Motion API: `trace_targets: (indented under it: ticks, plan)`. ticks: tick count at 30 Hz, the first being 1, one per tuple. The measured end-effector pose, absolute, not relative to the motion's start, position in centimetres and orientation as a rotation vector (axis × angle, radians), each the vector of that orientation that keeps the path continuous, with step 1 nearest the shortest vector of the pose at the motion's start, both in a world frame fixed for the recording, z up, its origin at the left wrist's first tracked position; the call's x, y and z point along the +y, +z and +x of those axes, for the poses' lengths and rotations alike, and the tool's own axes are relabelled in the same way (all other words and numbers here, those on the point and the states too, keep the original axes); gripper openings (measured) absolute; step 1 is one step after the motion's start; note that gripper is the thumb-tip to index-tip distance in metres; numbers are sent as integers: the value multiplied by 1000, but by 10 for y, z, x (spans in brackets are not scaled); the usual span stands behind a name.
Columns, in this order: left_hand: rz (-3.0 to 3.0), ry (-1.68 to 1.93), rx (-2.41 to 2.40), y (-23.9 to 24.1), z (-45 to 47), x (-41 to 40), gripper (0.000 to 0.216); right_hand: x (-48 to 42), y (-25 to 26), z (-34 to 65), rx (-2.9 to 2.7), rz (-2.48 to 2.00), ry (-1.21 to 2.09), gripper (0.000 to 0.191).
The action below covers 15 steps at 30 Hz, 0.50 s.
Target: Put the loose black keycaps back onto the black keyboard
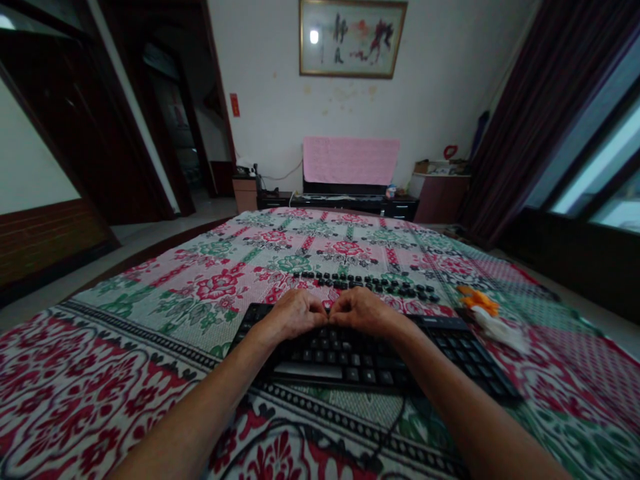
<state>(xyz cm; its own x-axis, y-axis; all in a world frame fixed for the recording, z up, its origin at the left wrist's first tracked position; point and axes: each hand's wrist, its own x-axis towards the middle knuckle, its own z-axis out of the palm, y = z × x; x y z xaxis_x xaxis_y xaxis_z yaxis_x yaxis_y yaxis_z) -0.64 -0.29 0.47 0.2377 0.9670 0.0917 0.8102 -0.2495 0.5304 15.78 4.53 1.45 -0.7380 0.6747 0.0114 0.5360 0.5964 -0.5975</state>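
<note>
A black keyboard (367, 377) lies on the patterned cloth in front of me, its lower rows showing below my hands. Over its upper rows, my left hand (299, 313) and my right hand (364, 312) meet, thumbs and fingertips pinched close together. Whatever is between the fingertips is too small or hidden to make out. Just beyond the keyboard, several loose black keycaps (405, 291) are lined up in rows on the cloth. My forearms cover parts of the keyboard on both sides.
A patterned cloth (215, 287) covers the broad surface. Right of the keyboard lie an orange cloth (480, 301) and a crumpled white cloth (503, 331). A dark cable (395, 427) runs toward me. Against the far wall, a pink towel (351, 160) hangs over a screen on a low cabinet.
</note>
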Motion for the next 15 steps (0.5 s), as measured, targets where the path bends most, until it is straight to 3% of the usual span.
trace_targets:
  ticks: [10, 15]
  plan:
    - [2155, 567, 1658, 4, -7, -3, 24, 41, 24, 170, -2659, -776, 970, 18]
    - [2135, 555, 1658, 5, -7, -4, 25, 42, 17, 166, -2696, -814, 856, 16]
